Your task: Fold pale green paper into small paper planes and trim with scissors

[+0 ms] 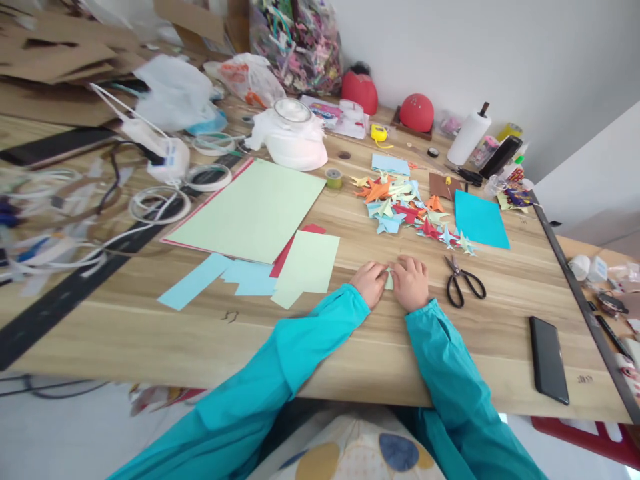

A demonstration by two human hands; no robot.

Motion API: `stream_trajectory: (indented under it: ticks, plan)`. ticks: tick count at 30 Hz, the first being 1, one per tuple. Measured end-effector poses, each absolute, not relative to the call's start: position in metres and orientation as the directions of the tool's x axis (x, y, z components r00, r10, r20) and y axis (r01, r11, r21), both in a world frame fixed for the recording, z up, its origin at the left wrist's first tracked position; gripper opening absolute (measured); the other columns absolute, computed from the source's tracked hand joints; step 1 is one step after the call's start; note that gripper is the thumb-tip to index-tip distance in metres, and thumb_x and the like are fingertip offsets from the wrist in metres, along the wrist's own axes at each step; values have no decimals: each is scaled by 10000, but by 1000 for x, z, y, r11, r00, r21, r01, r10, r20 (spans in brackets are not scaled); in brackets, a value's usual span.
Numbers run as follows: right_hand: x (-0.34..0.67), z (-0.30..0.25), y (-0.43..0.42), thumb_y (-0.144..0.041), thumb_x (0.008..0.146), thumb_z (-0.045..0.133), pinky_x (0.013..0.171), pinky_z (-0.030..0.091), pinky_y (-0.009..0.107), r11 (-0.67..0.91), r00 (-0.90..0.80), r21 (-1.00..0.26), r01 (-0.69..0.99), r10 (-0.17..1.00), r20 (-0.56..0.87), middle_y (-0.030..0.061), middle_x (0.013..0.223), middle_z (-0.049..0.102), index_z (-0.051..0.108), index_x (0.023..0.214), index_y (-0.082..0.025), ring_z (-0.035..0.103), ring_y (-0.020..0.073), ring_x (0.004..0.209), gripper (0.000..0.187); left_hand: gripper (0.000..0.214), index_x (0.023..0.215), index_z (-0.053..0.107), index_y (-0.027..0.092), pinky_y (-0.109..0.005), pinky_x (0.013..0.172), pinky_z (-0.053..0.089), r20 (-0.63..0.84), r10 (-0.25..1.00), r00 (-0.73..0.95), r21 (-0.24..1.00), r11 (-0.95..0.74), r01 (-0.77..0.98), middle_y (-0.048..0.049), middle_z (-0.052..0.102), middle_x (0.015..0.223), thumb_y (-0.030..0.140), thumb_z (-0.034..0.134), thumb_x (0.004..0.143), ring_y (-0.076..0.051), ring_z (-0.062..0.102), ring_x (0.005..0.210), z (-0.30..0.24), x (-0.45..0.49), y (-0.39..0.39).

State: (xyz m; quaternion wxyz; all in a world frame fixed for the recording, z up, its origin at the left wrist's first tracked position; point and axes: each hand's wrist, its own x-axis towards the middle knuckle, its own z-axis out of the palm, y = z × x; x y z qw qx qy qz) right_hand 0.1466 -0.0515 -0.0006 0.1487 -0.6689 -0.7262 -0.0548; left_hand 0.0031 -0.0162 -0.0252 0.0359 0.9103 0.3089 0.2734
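Between my two hands, low over the wooden table (345, 347), is a small piece of pale green paper (389, 279). My left hand (371, 283) has its fingers closed on the paper's left edge. From the other side, my right hand (410, 283) grips the same paper, fingers curled. Most of the paper is hidden by my fingers, so its exact folds do not show. Black-handled scissors (463, 280) lie to the right of my right hand. Beyond my hands spreads a pile of folded paper figures (407, 207) in orange, red, blue and pale green.
Large pale green sheets (250, 207), a cut green piece (313, 260) and blue strips (195, 280) lie at left. White cables (160, 203) and a power strip (170, 159) clutter the far left. A turquoise sheet (481, 220) and a phone (549, 360) lie at right.
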Motion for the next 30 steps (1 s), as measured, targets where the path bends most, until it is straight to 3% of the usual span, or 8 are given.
stream_trajectory:
  ticks: [10, 14, 21, 30]
  plan:
    - [147, -2, -52, -294, 864, 454, 909, 268, 367, 91, -49, -130, 987, 954, 296, 41, 1161, 526, 598, 1072, -304, 419, 210, 1037, 253, 266, 948, 633, 118, -394, 798, 474, 519, 658, 546, 218, -719, 660, -136, 568, 1008, 161, 401, 823, -226, 495, 918, -39, 9, -25]
    - [147, -2, -51, -304, 874, 435, 917, 256, 362, 80, -43, -129, 988, 962, 268, 47, 1175, 515, 596, 1088, -303, 410, 208, 1047, 268, 296, 1003, 604, 106, -380, 840, 457, 438, 688, 579, 232, -709, 666, -136, 581, 1047, 116, 375, 816, -226, 501, 954, -40, 10, -26]
    - [148, -1, -52, -312, 876, 427, 924, 249, 359, 75, -38, -135, 988, 965, 258, 38, 1184, 512, 593, 1084, -304, 406, 206, 1053, 266, 277, 1023, 577, 123, -374, 836, 447, 325, 780, 534, 366, -625, 690, -127, 587, 1005, 137, 398, 811, -227, 521, 961, -35, 10, -26]
    - [147, -1, -52, -313, 880, 412, 913, 265, 370, 74, -46, -102, 992, 965, 257, 35, 1184, 514, 581, 1089, -317, 410, 212, 1055, 268, 333, 1067, 569, 75, -413, 807, 446, 338, 696, 633, 201, -711, 674, -163, 578, 1078, 118, 409, 778, -267, 501, 979, -27, 8, -30]
